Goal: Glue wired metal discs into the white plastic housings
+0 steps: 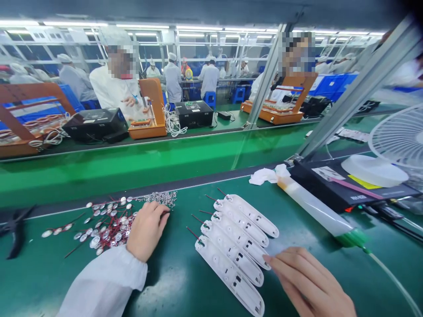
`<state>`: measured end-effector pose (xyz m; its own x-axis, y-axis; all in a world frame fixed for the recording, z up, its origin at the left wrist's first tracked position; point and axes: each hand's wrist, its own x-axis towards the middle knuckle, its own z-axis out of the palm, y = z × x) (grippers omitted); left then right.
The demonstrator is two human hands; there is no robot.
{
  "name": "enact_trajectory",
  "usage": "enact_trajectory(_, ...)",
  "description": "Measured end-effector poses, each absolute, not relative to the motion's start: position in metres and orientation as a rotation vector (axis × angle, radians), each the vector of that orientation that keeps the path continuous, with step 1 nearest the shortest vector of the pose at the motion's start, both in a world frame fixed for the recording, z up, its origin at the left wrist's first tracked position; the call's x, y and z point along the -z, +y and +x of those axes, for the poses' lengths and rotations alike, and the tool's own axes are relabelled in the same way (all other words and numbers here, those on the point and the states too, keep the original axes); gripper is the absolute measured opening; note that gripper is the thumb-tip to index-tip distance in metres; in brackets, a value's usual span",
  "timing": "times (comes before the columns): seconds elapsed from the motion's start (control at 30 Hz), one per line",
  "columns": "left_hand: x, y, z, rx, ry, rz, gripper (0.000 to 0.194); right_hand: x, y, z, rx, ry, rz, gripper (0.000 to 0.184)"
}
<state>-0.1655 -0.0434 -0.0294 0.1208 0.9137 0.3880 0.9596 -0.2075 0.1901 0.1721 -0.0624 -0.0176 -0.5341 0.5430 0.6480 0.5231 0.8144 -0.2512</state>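
My left hand (147, 229) rests on the green mat with its fingers curled in a pinch at a pile of tiny metal parts (158, 198); what it grips is too small to make out. Just left of it lies a heap of round metal discs with red wires (105, 224). My right hand (304, 277) lies with fingers stretched out, fingertips touching the near end of a row of several long white plastic housings (238, 242), each with a red wire at its far end.
A glue tube with a green nozzle (317, 211) and a white cloth (264, 176) lie to the right, next to a black box (346, 185) and a white fan (396, 141). Black pliers (15, 226) lie far left. People in white work across the green conveyor (132, 163).
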Motion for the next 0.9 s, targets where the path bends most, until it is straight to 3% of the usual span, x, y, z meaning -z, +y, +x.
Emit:
enact_trajectory(0.23,0.041,-0.027,-0.167,0.723,-1.929,-2.211,0.020,0.021,-0.067,0.168,-0.058,-2.252,-0.754,0.031)
enact_trajectory(0.37,0.029,-0.040,-0.147,0.872,-1.787,-2.330,0.022,0.007,-0.070,0.156,-0.057,-2.228,-0.794,0.022)
enact_trajectory(0.53,0.000,-0.073,-0.097,1.241,-1.294,-2.666,0.019,-0.012,-0.067,0.121,-0.466,-2.121,-0.831,0.015)
enact_trajectory(0.9,-0.001,-0.087,-0.049,1.299,-0.819,-2.419,0.027,-0.015,-0.068,0.128,-1.043,-1.941,-0.875,0.010)
